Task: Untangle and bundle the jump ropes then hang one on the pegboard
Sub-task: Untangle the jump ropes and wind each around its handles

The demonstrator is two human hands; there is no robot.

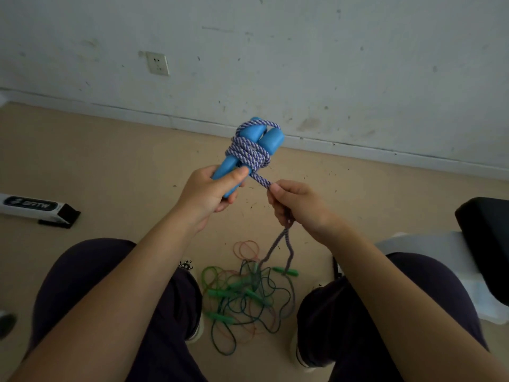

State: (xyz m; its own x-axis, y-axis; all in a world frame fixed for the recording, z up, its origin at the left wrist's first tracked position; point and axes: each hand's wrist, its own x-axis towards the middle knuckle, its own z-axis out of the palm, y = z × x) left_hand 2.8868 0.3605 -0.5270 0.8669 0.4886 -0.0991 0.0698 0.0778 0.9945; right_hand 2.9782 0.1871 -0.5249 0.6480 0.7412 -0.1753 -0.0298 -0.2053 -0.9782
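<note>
Gripping the lower ends of the two blue handles (249,150), the left hand (212,191) has thumb and fingers curled round them, holding both upright side by side above the knees. To the right of the handles, the right hand (293,205) pinches the purple-and-white braided rope (252,154) just where it leaves the wraps; a doubled length hangs from that fist to the floor (110,166). The handles look light, rigid and rather smooth, so coils may slide along them unless kept taut. The braid looks soft and limp, with enough texture to bite on itself; it is best held close to the wraps. Below the handles, between the feet, lies a tangle of thin green and orange ropes (245,293) with green handles, which the hanging length reaches and could snag. Left of the handles sits a white box (33,208); far right, a dark seat edge (484,244). Air around the handles looks open.
</note>
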